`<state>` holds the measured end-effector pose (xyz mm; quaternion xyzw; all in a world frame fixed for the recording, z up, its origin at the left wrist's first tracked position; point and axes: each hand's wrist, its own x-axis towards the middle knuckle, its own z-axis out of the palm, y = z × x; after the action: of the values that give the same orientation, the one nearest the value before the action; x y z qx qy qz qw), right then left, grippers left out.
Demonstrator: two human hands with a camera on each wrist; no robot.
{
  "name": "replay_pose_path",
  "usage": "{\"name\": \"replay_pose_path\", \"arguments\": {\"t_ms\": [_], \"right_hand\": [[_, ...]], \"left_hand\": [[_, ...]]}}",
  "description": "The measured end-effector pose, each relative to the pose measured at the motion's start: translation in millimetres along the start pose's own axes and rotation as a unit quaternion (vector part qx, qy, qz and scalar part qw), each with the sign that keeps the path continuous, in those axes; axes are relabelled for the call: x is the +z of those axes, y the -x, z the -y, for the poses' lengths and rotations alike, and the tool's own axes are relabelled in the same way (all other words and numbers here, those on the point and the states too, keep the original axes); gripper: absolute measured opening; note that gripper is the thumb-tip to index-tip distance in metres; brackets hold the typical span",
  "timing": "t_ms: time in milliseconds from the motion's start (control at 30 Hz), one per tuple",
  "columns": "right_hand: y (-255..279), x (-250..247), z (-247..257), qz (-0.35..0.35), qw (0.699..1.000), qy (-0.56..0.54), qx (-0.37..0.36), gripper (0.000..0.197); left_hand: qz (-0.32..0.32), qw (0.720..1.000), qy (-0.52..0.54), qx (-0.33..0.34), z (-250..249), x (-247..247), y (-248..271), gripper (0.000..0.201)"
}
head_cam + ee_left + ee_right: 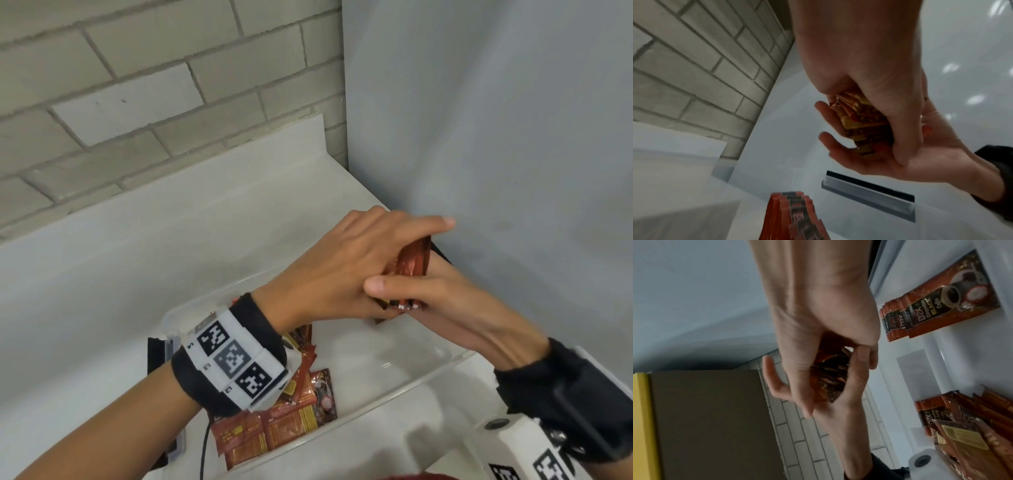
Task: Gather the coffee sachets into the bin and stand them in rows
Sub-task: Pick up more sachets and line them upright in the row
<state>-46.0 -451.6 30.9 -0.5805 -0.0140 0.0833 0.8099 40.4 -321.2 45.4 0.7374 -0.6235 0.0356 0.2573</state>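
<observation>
A: Head view showed both hands above the clear bin [445, 363], at its far right end. What did each hold?

B: The left hand [346, 270] had its fingers curled round a bundle of sachets [412, 262] from above; the right hand [455, 305] cupped the same bundle from below, thumb across its lower edge. Both were grasping it.

A: And the remainder?

B: Loose sachets [274, 435] lay flat in the near left of the bin. A standing row [941, 305] was visible in the right wrist view.

A: Handling properties?

B: Judged light, thin and glossy, so likely to slide and fan apart. The bundle should be clamped across its flat faces, near the middle, with the lower edges squared for standing.
</observation>
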Motion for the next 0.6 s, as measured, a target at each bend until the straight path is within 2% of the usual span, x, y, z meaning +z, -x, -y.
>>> {"name": "replay_pose_path", "arguments": {"t_ms": [100,167,233,333,400,433,500,567,600], "right_hand": [[1.8,1.5,-4.2,-0.005,1.0,-0.007,-0.022,0.05],[1.3,-1.1,-7.0,-0.011,0.998,-0.056,-0.037,0.049],[1.2,-8.4,-8.6,-0.03,0.988,-0.139,-0.053,0.043],[4.5,-22.3,-10.7,-0.086,0.967,-0.232,-0.06,0.057],[12.2,-29.6,-10.1,-0.095,0.944,-0.306,-0.08,0.055],[16.9,-31.6,-9.2,-0.092,0.932,-0.337,-0.097,0.054],[24.9,-37.0,-6.8,-0.088,0.913,-0.38,-0.12,0.055],[28.3,-40.2,-6.8,-0.071,0.899,-0.417,-0.113,0.048],[30.1,-41.1,-9.2,-0.061,0.897,-0.427,-0.098,0.045]], "left_hand": [[0.009,0.999,-0.023,0.043,-3.9,-4.0,-1.7,0.097],[0.014,0.998,-0.03,0.054,-4.2,-7.3,-3.0,0.104],[-0.012,0.999,-0.009,0.039,-4.8,-11.8,-3.8,0.108],[-0.049,0.998,0.044,0.001,-2.4,-18.5,-2.4,0.107],[-0.049,0.995,0.079,-0.034,3.0,-21.7,-0.7,0.102],[-0.044,0.992,0.1,-0.06,7.1,-22.2,0.4,0.095],[-0.021,0.984,0.126,-0.127,16.8,-20.3,2.5,0.066],[0.039,0.98,0.101,-0.167,28.9,-11.5,5.5,0.034],[0.083,0.98,0.071,-0.164,33.2,-5.0,6.4,0.025]]}}
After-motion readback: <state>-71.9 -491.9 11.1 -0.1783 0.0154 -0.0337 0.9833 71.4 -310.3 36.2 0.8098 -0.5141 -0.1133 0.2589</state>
